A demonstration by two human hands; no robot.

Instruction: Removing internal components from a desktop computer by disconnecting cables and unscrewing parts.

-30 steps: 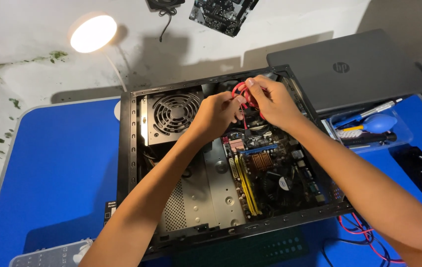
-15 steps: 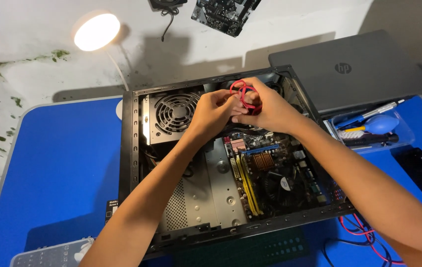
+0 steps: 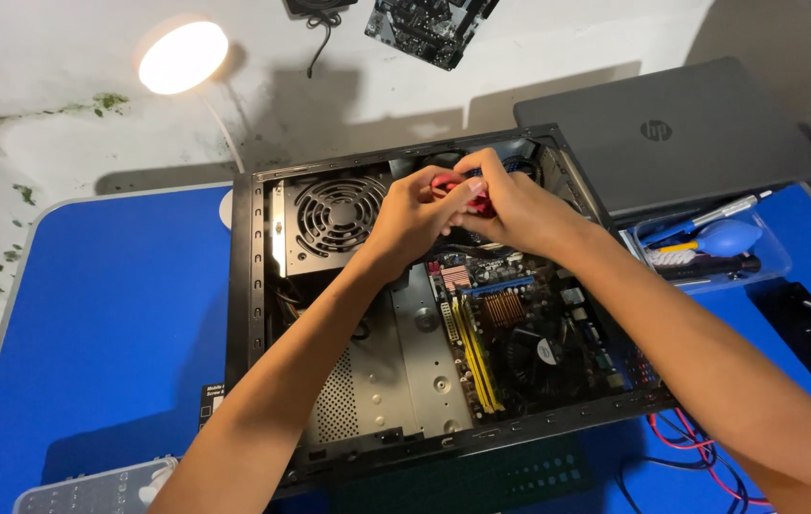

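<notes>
Resting on blue table (image 3: pixel 110 314) by white wall: PC case (image 3: pixel 253 286). Left hand (image 3: pixel 415 219), right hand (image 3: pixel 515 205) pinching red cable (image 3: pixel 453 186) between fingertips.

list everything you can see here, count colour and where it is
computer case: 1, black, open, lying on the table centre
power supply fan: 1, grey grille, upper left inside the case
motherboard: 1, dark with yellow slots and a copper heatsink, right half of the case
red cable: 1, red, bunched between both hands at the top of the case
table: 1, blue top
laptop: 1, grey, closed, upper right
clear tray: 1, holds a blue blower and pen-like tools, right of the case
loose wires: several, red and black, lower right
lamp: 1, round, lit, upper left
circuit board: 1, dark, top edge
left hand: 1, on the red cable
right hand: 1, on the red cable
</notes>
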